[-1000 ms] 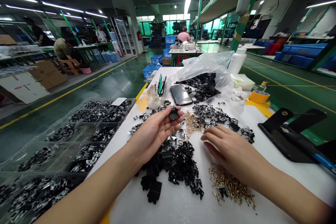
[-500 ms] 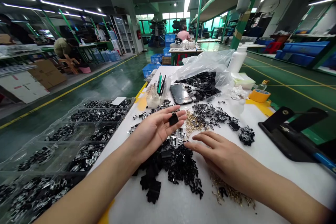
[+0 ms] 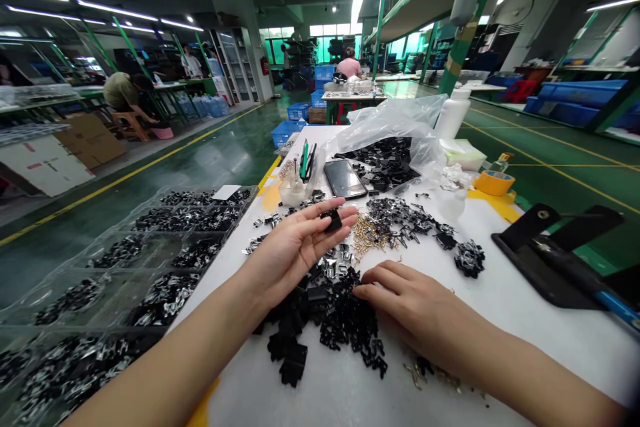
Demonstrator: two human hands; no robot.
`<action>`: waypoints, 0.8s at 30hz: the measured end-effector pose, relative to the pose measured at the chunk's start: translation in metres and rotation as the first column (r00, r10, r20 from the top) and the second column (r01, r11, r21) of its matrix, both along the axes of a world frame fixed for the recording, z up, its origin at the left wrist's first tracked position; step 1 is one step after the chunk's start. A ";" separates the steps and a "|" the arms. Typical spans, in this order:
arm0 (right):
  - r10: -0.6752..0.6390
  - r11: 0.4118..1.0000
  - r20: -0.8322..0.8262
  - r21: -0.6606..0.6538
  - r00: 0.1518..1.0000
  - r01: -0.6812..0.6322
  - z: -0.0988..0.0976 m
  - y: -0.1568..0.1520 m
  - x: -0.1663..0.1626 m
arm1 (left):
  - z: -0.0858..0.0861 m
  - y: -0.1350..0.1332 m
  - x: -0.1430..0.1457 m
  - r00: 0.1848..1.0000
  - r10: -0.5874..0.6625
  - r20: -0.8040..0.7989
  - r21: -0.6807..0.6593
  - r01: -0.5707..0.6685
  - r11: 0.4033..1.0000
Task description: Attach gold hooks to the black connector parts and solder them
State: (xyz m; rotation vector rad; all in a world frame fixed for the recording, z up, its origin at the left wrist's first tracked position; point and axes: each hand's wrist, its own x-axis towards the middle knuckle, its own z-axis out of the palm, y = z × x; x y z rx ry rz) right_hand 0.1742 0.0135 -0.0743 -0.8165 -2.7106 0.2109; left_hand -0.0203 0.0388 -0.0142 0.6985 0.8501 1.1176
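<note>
My left hand (image 3: 303, 237), palm turned up, has its thumb and fingers closed on a small black square plastic part (image 3: 331, 220). Lower and to the right, my right hand (image 3: 413, 297) is at the edge of a heap of small black plastic clips (image 3: 350, 313). Its thumb and index finger come together there; whatever lies between the fingertips is hidden. Shiny metal clips (image 3: 333, 267) lie just below my left hand. Brass-coloured pins (image 3: 370, 233) spread between the hands, and black square parts (image 3: 293, 360) lie nearer the front.
A phone (image 3: 345, 178), a plastic bag (image 3: 395, 117) over black parts, a white bottle (image 3: 453, 113) and an orange tape roll (image 3: 494, 182) stand toward the back. A black metal tool (image 3: 555, 260) occupies the right side. Compartment trays (image 3: 155, 253) of parts line the left.
My right hand has drawn slightly down toward the black clips, its fingers curling in. My left hand stays nearly in place, the black part turned a little in its fingers.
</note>
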 end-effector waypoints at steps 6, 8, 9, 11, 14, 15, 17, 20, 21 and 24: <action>-0.015 0.999 0.013 0.042 1.000 0.014 -0.003 0.000 -0.002 | -0.001 0.000 0.002 0.999 -0.033 -0.022 0.015 0.034 0.999; -0.021 0.999 0.017 0.049 1.000 0.021 -0.002 -0.001 -0.002 | -0.002 -0.001 0.002 0.999 -0.031 -0.034 0.017 0.032 0.999; -0.022 0.998 0.017 0.052 1.000 0.021 -0.002 -0.001 -0.002 | -0.002 -0.001 0.002 0.999 -0.027 -0.041 0.017 0.028 0.999; -0.019 0.998 0.012 0.058 1.000 0.019 -0.001 -0.001 -0.001 | -0.003 -0.002 0.002 0.998 -0.021 -0.051 0.017 0.022 1.000; -0.013 0.998 -0.008 0.065 1.000 0.013 0.000 -0.001 -0.001 | -0.004 -0.002 0.002 0.998 -0.016 -0.060 0.014 0.017 1.000; -0.012 0.998 -0.016 0.067 1.000 0.013 0.001 -0.001 -0.001 | -0.005 -0.002 0.002 0.998 -0.015 -0.059 0.013 0.015 1.000; -0.012 0.997 -0.033 0.071 0.999 0.014 0.001 -0.001 -0.001 | -0.005 -0.001 0.001 0.998 -0.016 -0.054 0.014 0.017 1.000; -0.012 0.997 -0.056 0.074 0.998 0.016 0.001 -0.001 0.000 | -0.005 -0.001 0.001 0.998 -0.030 -0.047 0.013 0.031 0.999; -0.011 0.997 -0.063 0.075 0.998 0.015 0.001 -0.001 0.000 | -0.005 -0.001 0.001 0.998 -0.034 -0.048 0.013 0.035 0.999; -0.004 0.997 -0.076 0.081 0.997 0.010 0.002 -0.002 -0.001 | -0.002 -0.004 0.002 0.994 -0.075 -0.085 0.014 0.076 0.997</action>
